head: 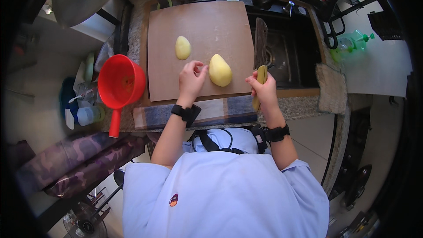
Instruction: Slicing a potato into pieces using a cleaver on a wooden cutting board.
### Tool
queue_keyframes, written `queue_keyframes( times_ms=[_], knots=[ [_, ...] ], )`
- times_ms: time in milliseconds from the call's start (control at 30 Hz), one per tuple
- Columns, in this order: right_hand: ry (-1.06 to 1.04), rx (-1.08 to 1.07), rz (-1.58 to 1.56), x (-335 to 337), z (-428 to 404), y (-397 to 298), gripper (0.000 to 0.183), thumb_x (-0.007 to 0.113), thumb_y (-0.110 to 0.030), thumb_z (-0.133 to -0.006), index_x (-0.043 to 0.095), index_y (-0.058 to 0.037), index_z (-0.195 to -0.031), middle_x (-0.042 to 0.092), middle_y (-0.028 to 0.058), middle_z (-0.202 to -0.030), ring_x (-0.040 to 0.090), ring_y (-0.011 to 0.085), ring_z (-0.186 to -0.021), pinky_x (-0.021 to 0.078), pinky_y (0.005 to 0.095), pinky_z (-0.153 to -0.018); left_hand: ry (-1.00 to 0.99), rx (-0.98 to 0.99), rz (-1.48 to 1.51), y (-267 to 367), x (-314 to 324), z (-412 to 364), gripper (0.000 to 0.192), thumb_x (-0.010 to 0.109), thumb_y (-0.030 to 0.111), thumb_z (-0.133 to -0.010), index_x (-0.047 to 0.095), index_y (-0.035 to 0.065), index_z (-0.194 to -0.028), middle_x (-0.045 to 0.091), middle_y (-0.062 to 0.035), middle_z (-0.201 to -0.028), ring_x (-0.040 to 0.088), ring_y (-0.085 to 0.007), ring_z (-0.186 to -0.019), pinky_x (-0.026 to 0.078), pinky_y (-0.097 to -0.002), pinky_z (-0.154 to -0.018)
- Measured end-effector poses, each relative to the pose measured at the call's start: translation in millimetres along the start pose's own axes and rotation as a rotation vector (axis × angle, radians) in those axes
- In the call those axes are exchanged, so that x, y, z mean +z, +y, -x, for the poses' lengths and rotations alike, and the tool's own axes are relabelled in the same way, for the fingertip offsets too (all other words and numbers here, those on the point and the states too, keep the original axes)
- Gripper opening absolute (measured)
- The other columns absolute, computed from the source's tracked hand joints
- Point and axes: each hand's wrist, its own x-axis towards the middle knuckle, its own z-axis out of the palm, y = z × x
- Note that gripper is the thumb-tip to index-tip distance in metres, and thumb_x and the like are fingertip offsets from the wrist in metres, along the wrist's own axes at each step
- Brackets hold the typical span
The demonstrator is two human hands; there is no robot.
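Observation:
A large peeled potato (pixel 220 70) lies on the brown cutting board (pixel 201 16), close to the right of my left hand (pixel 192 81). That hand holds nothing; its thumb and fingers are curled with a gap between them, thumb tip near the potato. A smaller peeled piece, apparently potato (pixel 182 48), rests further back on the board's left part. My right hand (pixel 264 87) is closed around the yellowish handle of a broad-bladed kitchen knife (pixel 260 43). The dark blade points away from me, just past the board's right edge, over the sink.
Right of the board is a dark sink (pixel 287 53) with a faucet behind. A red plastic dipper (pixel 120 82) sits at the left. A striped cloth (pixel 198 114) lines the front edge; a beige cloth (pixel 331 88) and a green bottle (pixel 352 44) are at the right.

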Motion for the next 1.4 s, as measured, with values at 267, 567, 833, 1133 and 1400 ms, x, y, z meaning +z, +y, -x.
queue_keyframes(
  times_ms=[267,567,833,1133,1400],
  knots=[
    [0.317,-0.099,0.511,-50,-40,-5,0.022,0.062,-0.009,-0.072,0.056,-0.0015,-0.091,0.065,0.0125,-0.076,0.065,0.0243,-0.062,0.0518,0.034,-0.058,-0.089,0.286,-0.261,32,22,31,0.065,0.076,0.024,-0.067,0.049,0.0109,-0.125,0.046,-0.0154,-0.117,0.048,-0.0318,-0.106,0.043,-0.0387,-0.09],
    [0.507,-0.324,1.129,-90,-79,16,0.046,0.07,-0.038,-0.073,0.055,-0.0002,-0.094,0.062,0.0222,-0.082,0.061,0.0382,-0.079,0.0477,0.0441,-0.072,-0.102,0.305,-0.284,39,26,34,0.069,0.078,0.017,-0.063,0.048,0.0157,-0.125,0.04,-0.0164,-0.126,0.046,-0.0346,-0.112,0.043,-0.0402,-0.093],
    [0.03,0.041,0.339,-43,-31,7,0.053,0.052,-0.051,-0.086,0.056,0.0015,-0.08,0.058,0.0147,-0.065,0.057,0.0247,-0.062,0.0441,0.0356,-0.059,-0.066,0.273,-0.206,29,35,33,0.067,0.075,0.014,-0.064,0.048,0.0165,-0.125,0.04,-0.016,-0.128,0.046,-0.0355,-0.113,0.043,-0.0405,-0.093],
    [-0.182,-0.037,0.362,12,12,16,0.056,0.042,-0.057,-0.089,0.048,-0.0034,-0.073,0.048,0.0002,-0.057,0.045,0.0077,-0.049,0.0365,0.0228,-0.044,-0.018,0.262,-0.206,31,33,17,0.061,0.072,0.016,-0.069,0.049,0.012,-0.125,0.042,-0.016,-0.127,0.047,-0.035,-0.112,0.042,-0.0402,-0.093],
    [-0.179,0.003,0.371,26,10,22,0.06,0.04,-0.059,-0.088,0.05,-0.0019,-0.074,0.047,0.0009,-0.055,0.046,0.008,-0.05,0.0365,0.0229,-0.045,0.008,0.344,-0.133,21,36,14,0.055,0.069,0.011,-0.073,0.05,0.0073,-0.125,0.042,-0.018,-0.133,0.043,-0.0368,-0.119,0.039,-0.0414,-0.097]
  ],
)
